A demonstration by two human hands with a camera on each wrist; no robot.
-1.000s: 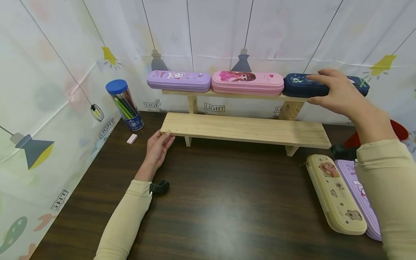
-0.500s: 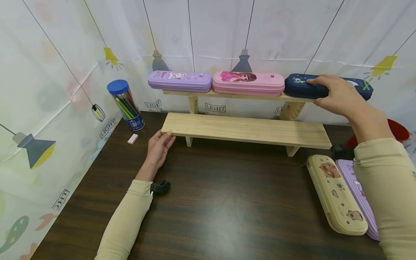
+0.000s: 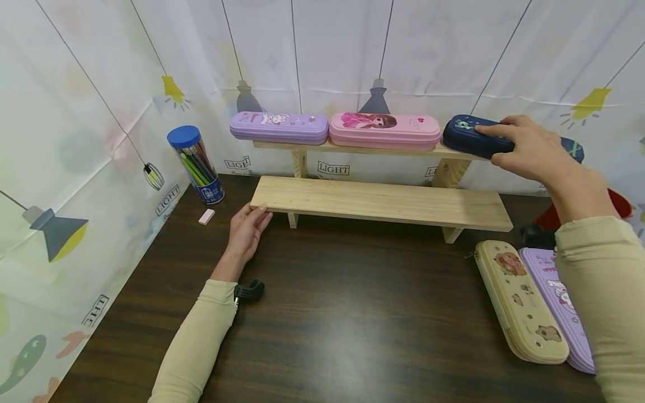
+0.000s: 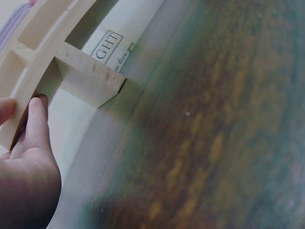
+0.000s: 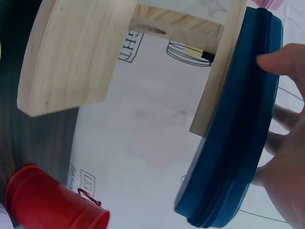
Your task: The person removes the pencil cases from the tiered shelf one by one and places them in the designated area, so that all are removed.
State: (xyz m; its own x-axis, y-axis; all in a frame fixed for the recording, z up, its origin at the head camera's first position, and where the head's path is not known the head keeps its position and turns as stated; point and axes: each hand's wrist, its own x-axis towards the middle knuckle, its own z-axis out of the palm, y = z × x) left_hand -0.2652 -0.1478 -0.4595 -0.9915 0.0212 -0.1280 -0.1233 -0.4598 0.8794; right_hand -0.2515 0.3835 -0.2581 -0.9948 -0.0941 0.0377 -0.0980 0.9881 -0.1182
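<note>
The left hand point(image 3: 244, 232) pinches the lower board point(image 3: 378, 200) of the pale, two-tier wooden shelf point(image 3: 450, 172); farther back, the right hand point(image 3: 536, 150) grasps the navy-blue oblong zippered case point(image 5: 233, 121), lying on the upper board point(image 5: 218, 81) and overhanging its right end.

Wooden shelf point(image 3: 380, 201) from above and both wrists
</note>
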